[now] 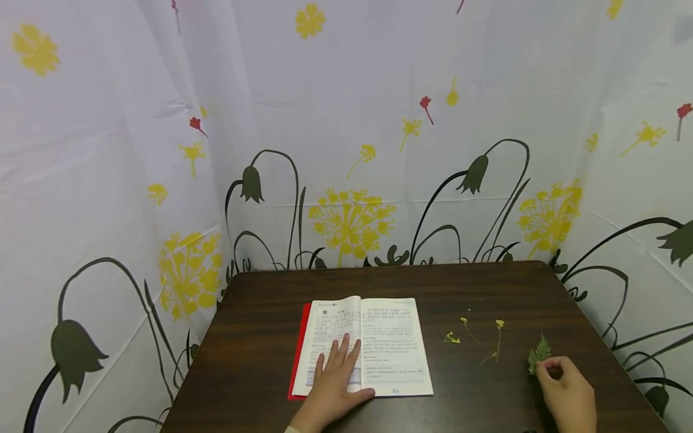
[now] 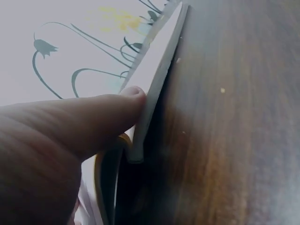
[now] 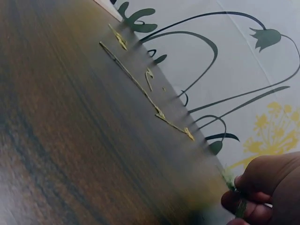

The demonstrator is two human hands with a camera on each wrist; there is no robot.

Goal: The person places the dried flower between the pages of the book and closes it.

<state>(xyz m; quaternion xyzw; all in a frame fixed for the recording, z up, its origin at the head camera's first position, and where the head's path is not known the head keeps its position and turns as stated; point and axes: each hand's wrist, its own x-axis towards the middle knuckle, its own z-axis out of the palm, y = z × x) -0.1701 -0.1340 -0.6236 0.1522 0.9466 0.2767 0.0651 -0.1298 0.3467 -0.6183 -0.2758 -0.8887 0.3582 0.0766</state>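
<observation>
An open book (image 1: 392, 349) with printed pages lies on the dark wooden table, a red cover edge showing at its left. My left hand (image 1: 337, 376) rests flat on the left page with fingers spread, the thumb reaching over the lower edge by the middle fold. In the left wrist view that thumb (image 2: 112, 110) presses on the book's edge. At the table's right side my right hand (image 1: 568, 391) pinches a green fern leaf (image 1: 538, 353) between thumb and fingertips. The right wrist view shows the leaf (image 3: 228, 178) partly hidden by the fingers.
Between book and right hand lie thin pressed sprigs with yellow flowers: a long-stemmed one (image 1: 498, 341), a curved one (image 1: 470, 329) and a small cluster (image 1: 452, 338). A white curtain (image 1: 335, 120) with printed flowers hangs behind the table (image 1: 243, 355).
</observation>
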